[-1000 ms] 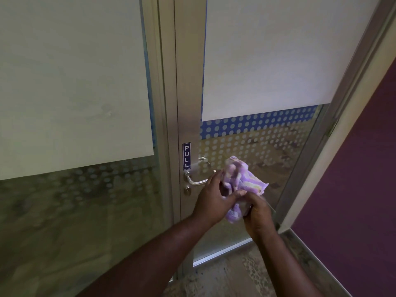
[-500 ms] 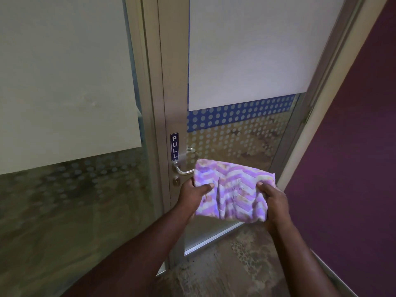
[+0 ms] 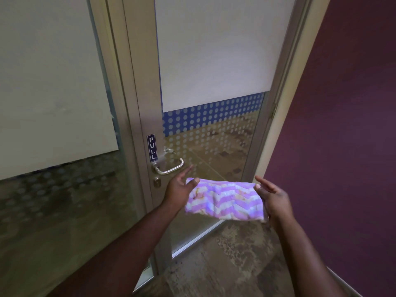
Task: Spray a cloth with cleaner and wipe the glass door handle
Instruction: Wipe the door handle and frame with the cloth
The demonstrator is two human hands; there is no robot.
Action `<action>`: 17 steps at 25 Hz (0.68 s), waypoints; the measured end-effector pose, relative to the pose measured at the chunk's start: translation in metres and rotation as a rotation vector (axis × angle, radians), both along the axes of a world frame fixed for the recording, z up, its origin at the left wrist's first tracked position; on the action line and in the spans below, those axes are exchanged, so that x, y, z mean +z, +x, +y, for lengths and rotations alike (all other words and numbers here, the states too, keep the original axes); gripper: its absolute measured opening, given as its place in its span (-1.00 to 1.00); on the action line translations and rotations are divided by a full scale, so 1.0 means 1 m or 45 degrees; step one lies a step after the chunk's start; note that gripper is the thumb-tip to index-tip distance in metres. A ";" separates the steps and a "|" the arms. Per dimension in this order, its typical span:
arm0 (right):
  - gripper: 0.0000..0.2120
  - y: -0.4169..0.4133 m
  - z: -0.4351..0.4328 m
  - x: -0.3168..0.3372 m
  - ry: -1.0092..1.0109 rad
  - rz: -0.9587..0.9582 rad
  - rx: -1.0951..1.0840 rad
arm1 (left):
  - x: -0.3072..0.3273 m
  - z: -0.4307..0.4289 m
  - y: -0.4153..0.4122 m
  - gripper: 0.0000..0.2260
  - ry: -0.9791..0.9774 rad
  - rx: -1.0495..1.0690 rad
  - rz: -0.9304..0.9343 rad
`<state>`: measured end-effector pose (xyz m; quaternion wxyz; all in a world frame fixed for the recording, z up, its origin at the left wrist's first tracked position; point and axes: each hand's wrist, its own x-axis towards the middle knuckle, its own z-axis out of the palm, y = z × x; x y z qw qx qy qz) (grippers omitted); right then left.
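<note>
Purple zigzag cloth [image 3: 225, 201] stretched flat, long axis left to right, below the door handle [image 3: 169, 166]. Held at its ends by left hand [image 3: 179, 187] and right hand [image 3: 273, 197], fingers spread apart.

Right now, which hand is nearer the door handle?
The left hand. Its fingertips reach up just beside the curved end of the metal door handle, while the right hand holds the far end of the purple cloth, well clear.

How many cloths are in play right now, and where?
1. The purple-and-white chevron cloth is stretched between the left hand and right hand, just below and right of the door handle. No second cloth shows in this view.
</note>
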<state>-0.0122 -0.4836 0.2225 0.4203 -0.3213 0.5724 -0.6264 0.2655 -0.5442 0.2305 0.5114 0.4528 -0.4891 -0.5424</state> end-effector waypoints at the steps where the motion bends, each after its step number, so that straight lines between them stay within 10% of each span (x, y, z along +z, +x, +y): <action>1: -0.80 -0.003 0.006 0.003 0.022 -0.077 0.049 | 0.001 0.001 -0.001 -0.62 -0.021 -0.028 -0.063; 5: -0.60 -0.027 0.045 0.009 0.009 -0.191 0.235 | 0.013 0.016 -0.008 -0.77 0.016 -0.254 -0.172; 10: -0.23 -0.051 0.101 0.015 -0.033 0.072 0.311 | 0.029 0.047 -0.025 -0.45 -0.137 -0.453 -0.507; 17: -0.77 -0.066 0.198 0.030 -0.063 0.711 -0.094 | 0.022 0.113 -0.063 -0.80 -0.557 -0.416 -0.869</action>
